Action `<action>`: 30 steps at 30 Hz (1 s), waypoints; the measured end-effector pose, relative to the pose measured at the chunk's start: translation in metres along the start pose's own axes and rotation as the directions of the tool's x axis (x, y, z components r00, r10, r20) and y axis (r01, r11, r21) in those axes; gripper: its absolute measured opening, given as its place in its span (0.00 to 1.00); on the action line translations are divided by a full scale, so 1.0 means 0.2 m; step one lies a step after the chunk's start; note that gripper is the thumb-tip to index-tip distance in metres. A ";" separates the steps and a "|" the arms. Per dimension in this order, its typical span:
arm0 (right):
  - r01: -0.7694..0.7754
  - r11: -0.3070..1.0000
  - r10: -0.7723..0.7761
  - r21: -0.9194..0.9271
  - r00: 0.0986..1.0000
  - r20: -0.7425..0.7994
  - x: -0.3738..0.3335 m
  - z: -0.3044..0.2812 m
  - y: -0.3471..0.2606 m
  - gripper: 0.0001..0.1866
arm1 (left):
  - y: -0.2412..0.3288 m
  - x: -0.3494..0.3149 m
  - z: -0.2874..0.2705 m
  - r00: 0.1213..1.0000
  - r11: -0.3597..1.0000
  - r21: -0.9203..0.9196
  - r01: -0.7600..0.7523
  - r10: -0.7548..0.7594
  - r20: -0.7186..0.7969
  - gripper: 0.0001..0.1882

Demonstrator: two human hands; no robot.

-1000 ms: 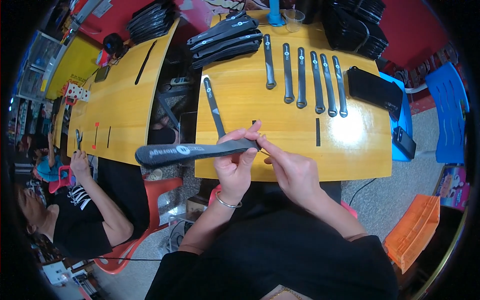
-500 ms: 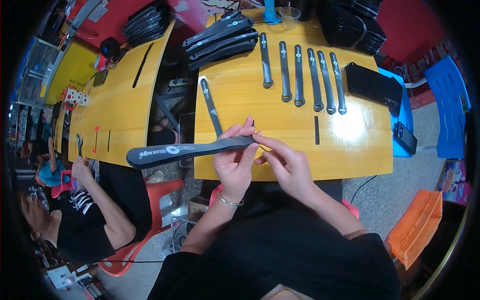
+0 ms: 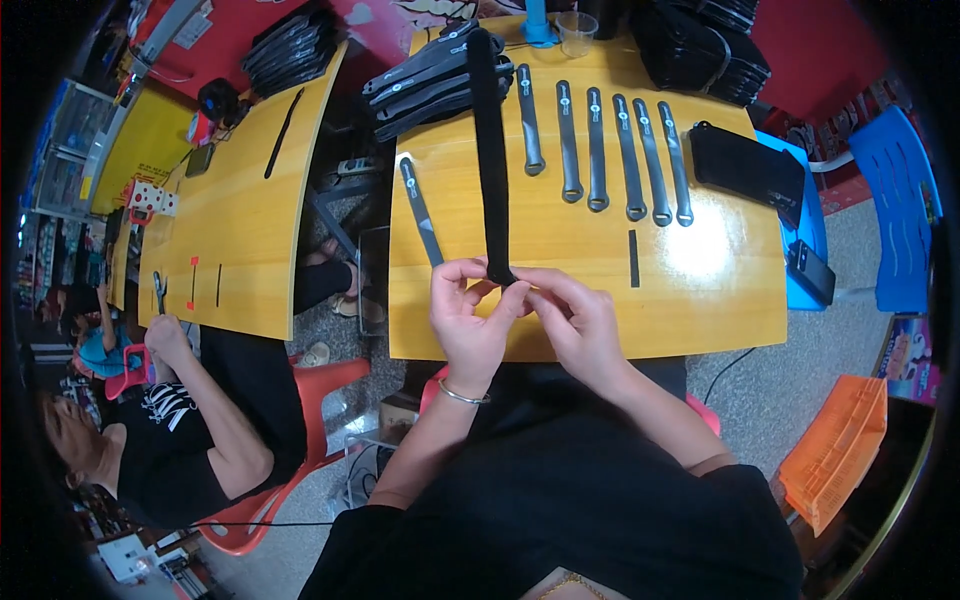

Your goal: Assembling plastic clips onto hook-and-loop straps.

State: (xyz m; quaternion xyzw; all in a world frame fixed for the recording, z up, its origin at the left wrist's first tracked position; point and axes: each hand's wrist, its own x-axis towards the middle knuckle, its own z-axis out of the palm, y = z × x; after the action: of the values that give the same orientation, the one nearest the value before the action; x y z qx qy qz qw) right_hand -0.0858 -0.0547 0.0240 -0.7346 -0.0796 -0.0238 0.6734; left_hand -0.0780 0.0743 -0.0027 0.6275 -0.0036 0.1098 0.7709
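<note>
A black fabric strap [image 3: 491, 160] extends from my fingers up over the table, its far end overlapping the strap pile. My left hand [image 3: 466, 320] pinches its near end between thumb and fingers. Close beside it, my right hand [image 3: 578, 318] has thumb and fingertips closed on the same end; what exactly lies between those fingertips is hidden. Left of the held strap, a single grey strap [image 3: 420, 205] with a pale printed mark lies on the table. Several similar grey straps [image 3: 597, 150] with rounded, slotted ends form a row farther back.
Behind lies a heap of grey straps [image 3: 415, 95], near a clear cup [image 3: 577, 38] and bundled black packs [image 3: 690, 60]. A black pouch [image 3: 747, 170] sits at the table's [image 3: 720, 310] right side. At left, a seated person's hand [image 3: 167, 337] is by another table [image 3: 240, 215].
The held strap has swung from pointing left, printed grey side showing, to pointing away from me with its black side showing. Both hands stay close together at its end.
</note>
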 end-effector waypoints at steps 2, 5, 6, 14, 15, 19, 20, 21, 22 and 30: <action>-0.002 0.998 0.003 -0.058 1.000 0.010 0.00 -0.01 0.02 0.13 | 0.00 0.01 0.00 0.996 0.994 0.073 -0.086 0.088 -0.026 0.19; 0.042 0.985 -0.047 -0.167 0.998 -0.031 0.00 -0.01 0.03 0.14 | -0.01 0.03 -0.04 0.960 0.850 0.452 -0.270 0.274 0.058 0.16; 0.041 0.985 -0.047 -0.168 0.998 -0.035 0.00 -0.01 0.04 0.14 | -0.01 0.04 -0.04 0.957 0.818 0.498 -0.288 0.264 0.120 0.13; 0.268 0.762 -0.335 -0.590 0.942 -0.004 0.01 -0.05 0.05 0.20 | -0.06 0.01 0.01 0.995 0.990 -0.124 0.065 -0.055 0.083 0.07; 0.267 0.762 -0.334 -0.590 0.943 -0.005 0.01 -0.05 0.06 0.20 | -0.07 0.00 0.00 0.994 0.994 -0.091 0.057 -0.048 0.102 0.08; 0.265 0.782 -0.336 -0.564 0.941 -0.024 0.01 -0.05 0.07 0.19 | -0.08 0.00 0.00 0.994 0.999 -0.046 0.029 -0.024 0.106 0.07; 0.250 0.804 -0.316 -0.540 0.948 -0.032 0.01 -0.05 0.07 0.18 | -0.08 0.00 0.00 0.992 1.000 -0.010 0.011 -0.009 0.124 0.07; 0.250 0.804 -0.316 -0.539 0.948 -0.031 0.01 -0.05 0.06 0.18 | -0.09 0.00 0.00 0.990 1.000 0.026 -0.008 0.004 0.142 0.08; 0.201 0.892 -0.254 -0.405 0.964 -0.081 0.01 -0.04 0.06 0.16 | -0.09 0.01 -0.01 0.990 1.000 0.027 -0.008 0.004 0.141 0.08; -0.035 0.998 0.033 -0.054 0.999 -0.022 0.03 -0.10 0.04 0.12 | -0.08 0.05 -0.04 0.970 0.997 0.080 -0.014 -0.006 0.243 0.07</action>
State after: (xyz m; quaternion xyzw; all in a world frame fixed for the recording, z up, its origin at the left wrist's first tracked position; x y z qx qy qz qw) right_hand -0.0773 -0.0742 0.0190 -0.7536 -0.0594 -0.0223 0.6543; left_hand -0.0672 0.0798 -0.0187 0.6669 -0.0949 0.0336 0.7383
